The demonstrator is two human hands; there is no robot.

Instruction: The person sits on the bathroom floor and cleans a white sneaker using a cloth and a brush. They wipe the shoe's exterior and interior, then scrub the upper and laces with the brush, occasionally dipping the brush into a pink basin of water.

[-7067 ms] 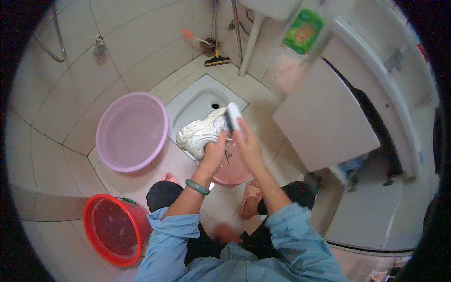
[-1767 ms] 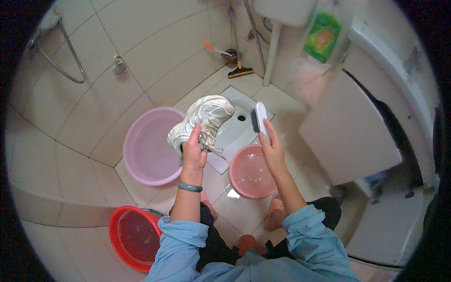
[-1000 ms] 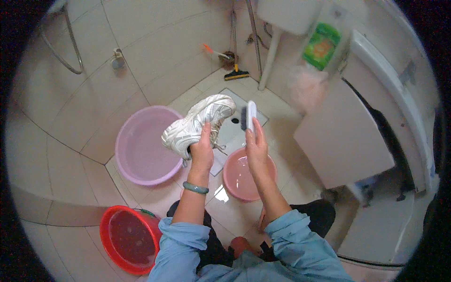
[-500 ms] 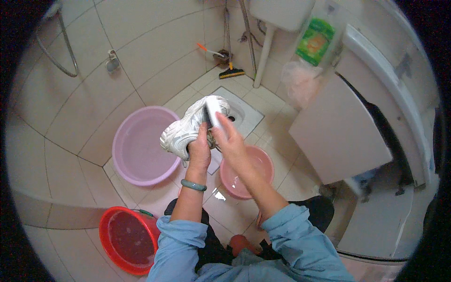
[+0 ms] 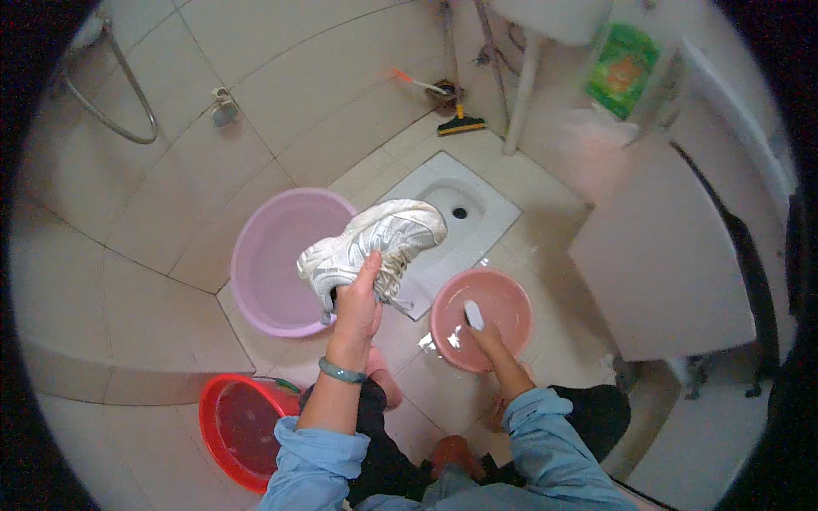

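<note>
My left hand (image 5: 360,311) is closed round the ankle opening of a white and silver sneaker (image 5: 375,238), its thumb on the shoe's side. The sneaker is held in the air, toe to the right, with its laces hanging loose. My right hand (image 5: 487,336) is lowered into a pink basin (image 5: 521,302) and grips a white scrub brush (image 5: 473,315). Water shines in the basin around the brush. Some of the fingers of the right hand are hidden.
Behind the sneaker stands a large lilac basin (image 5: 247,272). A red bucket (image 5: 209,426) of dark water is at the lower left. Beyond lies a squat toilet (image 5: 503,209), with a yellow-black squeegee (image 5: 461,126) by the wall. A white panel (image 5: 673,264) leans at the right.
My right hand has taken the brush off the sneaker and down into the pink basin. The sneaker, still in my left hand, now shows its side and laces. The view has shifted slightly.
</note>
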